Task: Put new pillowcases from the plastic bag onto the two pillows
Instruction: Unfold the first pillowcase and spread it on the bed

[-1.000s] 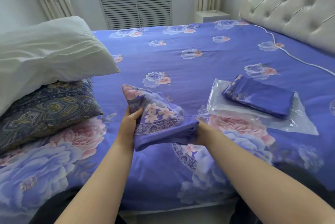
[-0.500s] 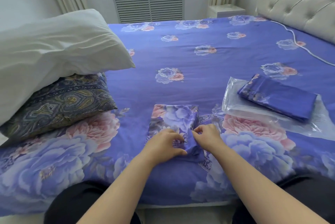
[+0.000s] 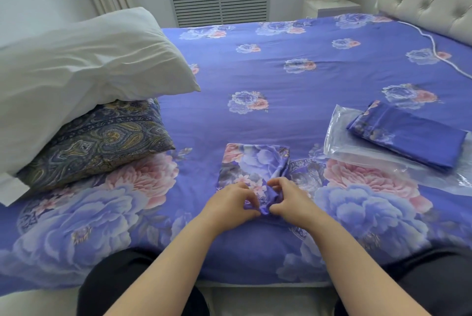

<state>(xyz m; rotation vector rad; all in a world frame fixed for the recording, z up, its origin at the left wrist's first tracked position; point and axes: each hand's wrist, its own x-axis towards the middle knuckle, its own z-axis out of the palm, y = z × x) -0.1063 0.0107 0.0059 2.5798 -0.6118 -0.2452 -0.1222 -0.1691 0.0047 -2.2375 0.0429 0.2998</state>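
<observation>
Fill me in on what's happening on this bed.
A person is working on a folded pillowcase lying on the bed, both hands pinching its near edge: left hand, right hand. A second pillowcase lies folded on the plastic bag. The white pillow and patterned pillow sit stacked, still uncovered.

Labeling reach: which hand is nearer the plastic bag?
Right. The right hand pinches the folded pillowcase, with the plastic bag off to its right; the left hand grips the same pillowcase, farther away.
</observation>
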